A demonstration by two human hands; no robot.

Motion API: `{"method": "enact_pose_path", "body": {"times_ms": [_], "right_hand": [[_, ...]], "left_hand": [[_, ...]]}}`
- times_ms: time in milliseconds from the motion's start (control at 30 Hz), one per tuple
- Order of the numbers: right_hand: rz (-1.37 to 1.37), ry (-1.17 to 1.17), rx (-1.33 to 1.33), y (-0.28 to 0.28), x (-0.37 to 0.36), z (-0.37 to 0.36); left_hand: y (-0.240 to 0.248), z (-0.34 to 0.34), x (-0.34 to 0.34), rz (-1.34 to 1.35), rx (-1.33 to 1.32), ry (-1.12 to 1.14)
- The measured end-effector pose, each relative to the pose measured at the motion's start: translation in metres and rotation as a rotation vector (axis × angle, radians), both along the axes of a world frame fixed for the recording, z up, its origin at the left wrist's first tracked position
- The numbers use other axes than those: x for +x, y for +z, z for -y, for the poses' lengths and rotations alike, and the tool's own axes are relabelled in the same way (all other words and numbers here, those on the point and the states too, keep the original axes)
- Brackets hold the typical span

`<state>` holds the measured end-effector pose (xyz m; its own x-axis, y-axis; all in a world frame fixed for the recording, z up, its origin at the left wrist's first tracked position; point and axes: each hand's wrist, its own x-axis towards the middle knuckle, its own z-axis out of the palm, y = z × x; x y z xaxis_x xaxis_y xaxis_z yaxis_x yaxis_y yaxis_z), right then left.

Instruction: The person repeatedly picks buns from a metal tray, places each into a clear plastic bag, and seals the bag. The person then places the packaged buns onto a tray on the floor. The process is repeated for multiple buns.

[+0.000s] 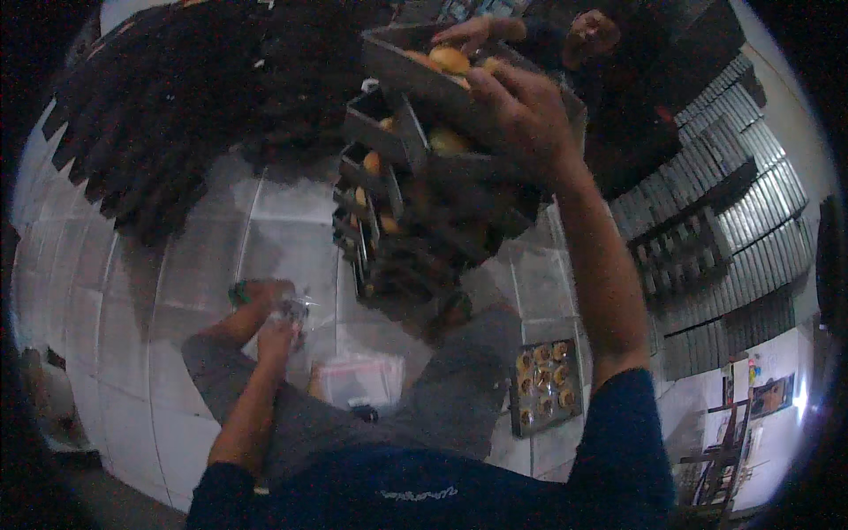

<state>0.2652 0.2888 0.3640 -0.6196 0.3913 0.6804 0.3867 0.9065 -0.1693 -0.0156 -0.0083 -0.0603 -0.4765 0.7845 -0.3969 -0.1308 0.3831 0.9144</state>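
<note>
My right hand (523,110) reaches over the top tray of a stack, fingers spread and bent down beside round golden buns (450,60); no bun shows clearly in its grip. That dark metal tray (389,42) is the highest of several stacked crosswise, with more buns visible in the lower ones. Low on the left, by my knee, my left hand (278,337) is closed on a crumpled clear plastic bag (296,307). A pile of flat clear plastic bags (360,380) with a pinkish edge lies between my legs.
Across the stack a co-worker's hand (464,34) reaches into the same top tray. A tray of small round baked pieces (546,382) lies on the tiled floor (291,221) by my right leg. Ridged metal pans (751,203) stand at the right; dark stacked shapes (150,115) fill the far left.
</note>
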Motion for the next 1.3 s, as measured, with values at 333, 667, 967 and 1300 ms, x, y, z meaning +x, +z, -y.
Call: {"method": "enact_pose_path", "body": {"times_ms": [333, 667, 967, 1300], "right_hand": [[0.896, -0.545, -0.704, 0.027, -0.051, -0.177], [-0.574, 0.090, -1.261, -0.052, 0.022, 0.096], [-0.583, 0.097, -1.344, -0.233, 0.013, 0.302], [-0.968, -0.185, -1.007, -0.254, 0.004, 0.265]], "left_hand": [[-0.094, -0.024, -0.032, 0.307, -0.003, -0.161], [0.011, -0.040, -0.008, 0.732, 0.036, 0.167], [0.132, 0.009, 0.083, 0.936, 0.118, 0.337], [0.189, 0.009, 0.162, 0.466, 0.573, 0.160]]}}
